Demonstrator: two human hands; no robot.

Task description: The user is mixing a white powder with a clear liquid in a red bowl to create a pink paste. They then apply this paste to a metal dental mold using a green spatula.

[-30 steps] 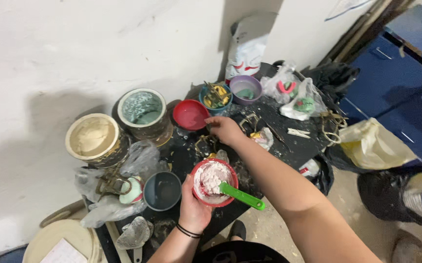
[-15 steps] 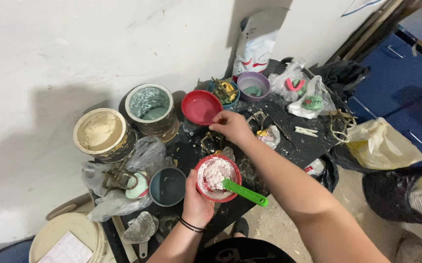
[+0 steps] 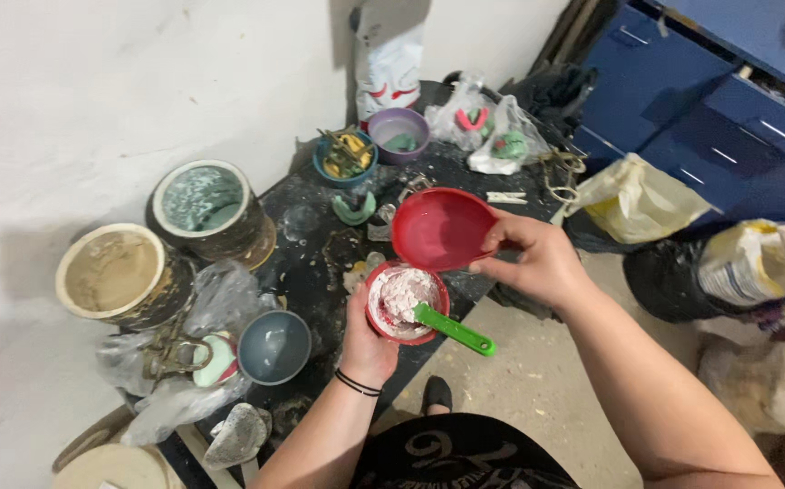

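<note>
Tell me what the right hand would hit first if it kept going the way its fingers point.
Probably nothing beyond the red bowl the right hand already holds; past that, leftward, likely the teal-stained bucket.

The black, spattered table [image 3: 311, 263] carries a grey bowl [image 3: 274, 347] left of the left hand's fingers [image 3: 352, 319], and a purple bowl [image 3: 399, 134] beyond them.

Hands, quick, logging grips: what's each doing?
Left hand: closed on red bowl of white powder.
Right hand: holding empty red bowl.
</note>
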